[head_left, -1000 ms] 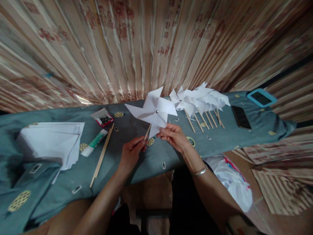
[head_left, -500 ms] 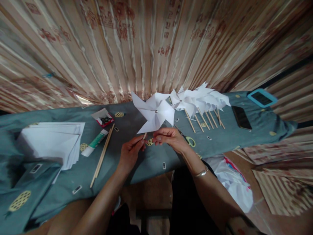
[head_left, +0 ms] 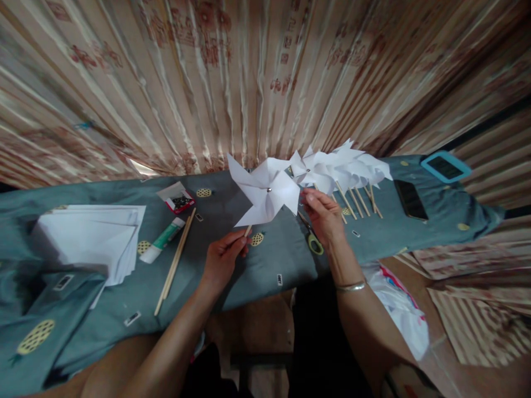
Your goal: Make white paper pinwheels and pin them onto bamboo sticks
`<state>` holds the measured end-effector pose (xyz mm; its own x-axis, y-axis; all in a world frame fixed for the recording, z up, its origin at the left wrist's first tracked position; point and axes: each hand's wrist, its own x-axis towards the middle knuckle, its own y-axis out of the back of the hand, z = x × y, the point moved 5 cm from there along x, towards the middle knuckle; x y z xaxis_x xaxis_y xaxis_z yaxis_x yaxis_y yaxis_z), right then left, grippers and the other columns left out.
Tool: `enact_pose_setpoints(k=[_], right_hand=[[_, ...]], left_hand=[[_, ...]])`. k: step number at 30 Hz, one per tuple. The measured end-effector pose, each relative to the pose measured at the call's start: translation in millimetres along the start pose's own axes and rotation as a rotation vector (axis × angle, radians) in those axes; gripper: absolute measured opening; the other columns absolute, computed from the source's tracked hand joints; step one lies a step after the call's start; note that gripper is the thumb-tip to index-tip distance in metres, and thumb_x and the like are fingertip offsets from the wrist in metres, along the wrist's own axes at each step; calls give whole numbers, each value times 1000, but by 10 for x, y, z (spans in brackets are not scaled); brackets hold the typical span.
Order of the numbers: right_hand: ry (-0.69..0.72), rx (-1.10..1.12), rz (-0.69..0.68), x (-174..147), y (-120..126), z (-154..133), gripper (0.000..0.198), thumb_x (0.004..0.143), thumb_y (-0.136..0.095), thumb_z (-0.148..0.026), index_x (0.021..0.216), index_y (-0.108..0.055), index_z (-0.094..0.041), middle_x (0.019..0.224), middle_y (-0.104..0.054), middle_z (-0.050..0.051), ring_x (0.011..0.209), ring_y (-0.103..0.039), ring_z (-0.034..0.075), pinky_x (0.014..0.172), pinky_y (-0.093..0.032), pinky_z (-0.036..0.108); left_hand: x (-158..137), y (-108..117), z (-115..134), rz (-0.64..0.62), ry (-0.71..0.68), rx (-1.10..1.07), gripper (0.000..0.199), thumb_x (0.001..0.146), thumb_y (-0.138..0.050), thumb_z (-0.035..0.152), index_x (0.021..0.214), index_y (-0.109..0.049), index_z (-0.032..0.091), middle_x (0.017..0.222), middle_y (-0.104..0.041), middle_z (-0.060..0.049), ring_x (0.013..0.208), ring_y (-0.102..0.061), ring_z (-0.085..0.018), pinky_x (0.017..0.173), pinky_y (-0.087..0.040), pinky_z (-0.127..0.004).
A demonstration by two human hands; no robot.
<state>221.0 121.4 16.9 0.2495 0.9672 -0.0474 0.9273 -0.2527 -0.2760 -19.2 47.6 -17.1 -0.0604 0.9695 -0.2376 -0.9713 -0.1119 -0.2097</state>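
My left hand (head_left: pixel 226 251) pinches the wooden stick (head_left: pixel 248 230) of a white paper pinwheel (head_left: pixel 265 193), held upright above the cloth with a small round pin head at its centre. Just right of the pinwheel's blades is my right hand (head_left: pixel 326 215), its fingers bent and slightly apart, with nothing visible in them. Whether its fingertips touch the blade edge I cannot tell. Below that hand lie scissors (head_left: pixel 315 244) with a yellow-green handle, partly covered. Several finished pinwheels (head_left: pixel 352 168) overlap in a row behind, their sticks pointing toward me.
On the grey-green cloth (head_left: pixel 257 276) at left are white paper sheets (head_left: pixel 89 235), a glue stick (head_left: pixel 161 240), loose wooden sticks (head_left: pixel 176 260) and a red box of pins (head_left: pixel 179 202). A phone (head_left: pixel 410 199) and a blue-framed tablet (head_left: pixel 446 166) lie right. A plastic bag (head_left: pixel 398 309) sits below.
My right hand has moved right and up, from beside the stick under the pinwheel to the right side of its blades. My left hand keeps its hold, nearly still.
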Motion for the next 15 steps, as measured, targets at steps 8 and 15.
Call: enact_pose_setpoints(k=[8,15], right_hand=[[-61,-24,-3,-41,-70,125,32,46,-94,-41,68,-76,-26,60,-68,-5,52,-52,9,53,-47,25],[-100,-15,-85,-97,-139,156,24,55,-89,-40,65,-74,-24,56,-63,-5,51,-48,8,52,-41,24]], left_hand=[[6,15,-1,-8,-13,40,30,69,-74,38,89,-79,17,69,-69,-2,58,-53,-13,58,-43,-28],[6,19,13,-9,-40,52,29,71,-73,37,91,-79,17,71,-70,-3,57,-52,-12,57,-43,-27]])
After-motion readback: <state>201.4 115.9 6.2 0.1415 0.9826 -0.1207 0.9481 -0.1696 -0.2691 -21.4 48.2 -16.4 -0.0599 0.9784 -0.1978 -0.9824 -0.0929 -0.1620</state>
